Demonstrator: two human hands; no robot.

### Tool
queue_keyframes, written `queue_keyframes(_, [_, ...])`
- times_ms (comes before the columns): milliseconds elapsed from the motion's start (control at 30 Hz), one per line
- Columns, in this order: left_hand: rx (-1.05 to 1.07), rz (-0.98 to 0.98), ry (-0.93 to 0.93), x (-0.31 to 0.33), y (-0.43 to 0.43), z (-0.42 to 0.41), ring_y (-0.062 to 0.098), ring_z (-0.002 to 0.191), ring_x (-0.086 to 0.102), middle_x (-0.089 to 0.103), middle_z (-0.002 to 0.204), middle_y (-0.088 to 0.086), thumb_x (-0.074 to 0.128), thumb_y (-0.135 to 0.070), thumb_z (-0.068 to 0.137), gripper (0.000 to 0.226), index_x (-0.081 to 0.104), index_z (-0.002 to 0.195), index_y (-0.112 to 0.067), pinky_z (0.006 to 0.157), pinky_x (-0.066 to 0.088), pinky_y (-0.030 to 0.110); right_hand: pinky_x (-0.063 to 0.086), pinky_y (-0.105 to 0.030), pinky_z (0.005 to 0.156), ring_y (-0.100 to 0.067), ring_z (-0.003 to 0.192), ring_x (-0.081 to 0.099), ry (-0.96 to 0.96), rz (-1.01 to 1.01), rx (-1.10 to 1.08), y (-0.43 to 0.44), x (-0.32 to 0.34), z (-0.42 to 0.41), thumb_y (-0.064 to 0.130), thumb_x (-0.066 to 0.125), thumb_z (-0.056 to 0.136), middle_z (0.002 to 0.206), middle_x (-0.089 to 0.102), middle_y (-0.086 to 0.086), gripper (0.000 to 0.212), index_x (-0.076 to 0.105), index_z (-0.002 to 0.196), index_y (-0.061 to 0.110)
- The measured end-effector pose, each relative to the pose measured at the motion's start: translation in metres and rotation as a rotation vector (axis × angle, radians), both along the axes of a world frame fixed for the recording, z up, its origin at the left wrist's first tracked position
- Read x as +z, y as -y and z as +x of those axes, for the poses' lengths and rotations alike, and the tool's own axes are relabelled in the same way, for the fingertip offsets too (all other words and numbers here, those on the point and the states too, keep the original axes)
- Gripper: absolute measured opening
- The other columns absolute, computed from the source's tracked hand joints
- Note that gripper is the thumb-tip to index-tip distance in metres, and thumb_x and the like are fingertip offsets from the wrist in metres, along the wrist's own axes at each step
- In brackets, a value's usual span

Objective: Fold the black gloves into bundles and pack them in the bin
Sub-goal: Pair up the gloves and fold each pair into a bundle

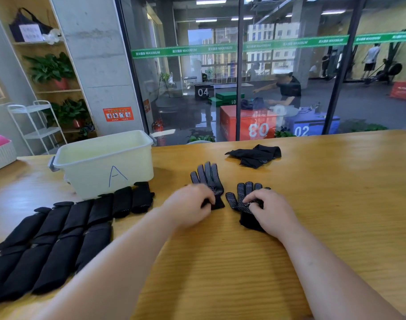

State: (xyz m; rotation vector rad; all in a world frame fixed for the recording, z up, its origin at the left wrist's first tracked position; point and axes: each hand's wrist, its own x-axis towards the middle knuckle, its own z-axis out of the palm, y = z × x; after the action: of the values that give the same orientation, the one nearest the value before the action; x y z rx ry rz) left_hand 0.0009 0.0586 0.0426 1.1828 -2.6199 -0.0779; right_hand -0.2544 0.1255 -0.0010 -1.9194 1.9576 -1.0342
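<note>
So far the folding looks well advanced and the packing not begun. On the wooden desk (220, 262), the pale bin (132, 162) marked "A" stands at the far left, and no glove shows in the part of its inside that can be seen. In front of it lie rows of folded black bundles (58, 227), side by side and touching. A small loose heap of gloves (255, 155) waits farther back, near the desk's far edge.

Between these, two gloves lie flat, grip dots up and apart: the left glove (207, 176) and the right glove (239, 197). The left hand (188, 206) has its fingers curled round the left glove's cuff. The right hand (269, 211) bends its fingers onto the right glove's palm, seemingly gathering fabric.
</note>
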Motion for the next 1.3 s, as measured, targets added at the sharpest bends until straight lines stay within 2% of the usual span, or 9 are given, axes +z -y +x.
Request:
queue_keyframes(167, [0.040, -0.002, -0.165, -0.029, -0.009, 0.003, 0.006, 0.106, 0.058, 0.059, 0.114, -0.019, 0.056, -0.043, 0.102, 0.016, 0.067, 0.108, -0.033, 0.088, 0.055, 0.034, 0.051, -0.034, 0.095, -0.005, 0.115, 0.057, -0.050, -0.011, 0.013, 0.002, -0.004, -0.001, 0.041, 0.065, 0.100, 0.112, 0.063, 0.026, 0.007, 0.071, 0.102, 0.043])
queue_keyframes(267, [0.069, -0.012, -0.126, -0.031, -0.013, -0.004, 0.016, 0.138, 0.048, 0.054, 0.146, -0.011, 0.049, -0.047, 0.108, 0.035, 0.062, 0.137, -0.032, 0.110, 0.046, 0.034, 0.047, -0.034, 0.102, -0.005, 0.132, 0.049, -0.112, 0.048, 0.024, 0.001, -0.003, 0.000, 0.055, 0.062, 0.100, 0.135, 0.057, 0.024, 0.027, 0.066, 0.124, 0.045])
queue_keyframes(333, [0.062, 0.136, 0.012, -0.034, -0.017, -0.010, 0.019, 0.163, 0.015, 0.023, 0.175, -0.005, 0.036, -0.059, 0.110, 0.062, 0.034, 0.166, -0.030, 0.131, 0.020, 0.040, 0.039, -0.037, 0.116, -0.008, 0.148, 0.036, -0.221, 0.133, 0.039, 0.001, -0.001, 0.003, 0.064, 0.055, 0.101, 0.158, 0.044, 0.020, 0.048, 0.055, 0.146, 0.045])
queue_keyframes(400, [0.057, 0.180, 0.167, -0.042, -0.019, -0.014, 0.020, 0.165, -0.008, -0.002, 0.179, -0.005, 0.021, -0.070, 0.108, 0.077, 0.010, 0.172, -0.030, 0.134, 0.001, 0.043, 0.023, -0.041, 0.129, -0.013, 0.160, 0.019, -0.361, 0.229, 0.064, 0.004, -0.002, 0.005, 0.069, 0.041, 0.104, 0.173, 0.025, 0.014, 0.062, 0.036, 0.161, 0.045])
queue_keyframes(467, [0.065, 0.170, 0.212, -0.045, -0.018, -0.015, 0.020, 0.164, -0.014, -0.008, 0.178, -0.006, 0.017, -0.074, 0.106, 0.080, 0.003, 0.171, -0.031, 0.134, -0.003, 0.044, 0.009, -0.043, 0.133, -0.014, 0.164, 0.004, -0.438, 0.295, 0.077, 0.007, -0.002, 0.009, 0.070, 0.027, 0.106, 0.178, 0.008, 0.010, 0.066, 0.021, 0.167, 0.044])
queue_keyframes(600, [0.066, 0.155, 0.159, -0.045, -0.015, -0.015, 0.018, 0.165, -0.009, -0.003, 0.179, -0.007, 0.018, -0.070, 0.107, 0.078, 0.002, 0.171, -0.030, 0.134, 0.001, 0.044, 0.005, -0.044, 0.133, -0.014, 0.164, -0.001, -0.467, 0.312, 0.069, 0.008, -0.005, 0.011, 0.069, 0.020, 0.107, 0.178, 0.002, 0.010, 0.066, 0.014, 0.168, 0.044])
queue_keyframes(700, [0.083, 0.129, 0.130, -0.050, -0.015, -0.014, 0.016, 0.165, -0.006, 0.002, 0.179, -0.007, 0.019, -0.068, 0.108, 0.078, 0.006, 0.172, -0.025, 0.134, 0.003, 0.043, 0.020, -0.042, 0.131, -0.012, 0.161, 0.018, -0.404, 0.160, 0.034, 0.007, -0.003, 0.007, 0.061, 0.035, 0.108, 0.173, 0.027, 0.014, 0.057, 0.035, 0.162, 0.044])
queue_keyframes(833, [0.091, 0.152, 0.085, -0.045, -0.003, -0.018, 0.017, 0.165, 0.004, 0.013, 0.178, -0.007, 0.023, -0.064, 0.111, 0.072, 0.020, 0.170, -0.024, 0.134, 0.009, 0.043, 0.042, -0.033, 0.113, -0.005, 0.144, 0.041, -0.365, 0.016, 0.020, 0.005, 0.002, 0.006, 0.049, 0.048, 0.108, 0.151, 0.055, 0.023, 0.038, 0.065, 0.141, 0.043])
queue_keyframes(1300, [0.260, 0.184, -0.027, -0.044, 0.048, -0.064, 0.023, 0.165, 0.005, 0.025, 0.175, -0.001, 0.023, -0.052, 0.112, 0.062, 0.032, 0.165, -0.021, 0.133, 0.004, 0.051, 0.033, -0.039, 0.124, -0.011, 0.154, 0.032, -0.300, 0.158, 0.017, 0.038, 0.005, -0.016, 0.046, 0.040, 0.112, 0.166, 0.040, 0.014, 0.046, 0.051, 0.155, 0.035])
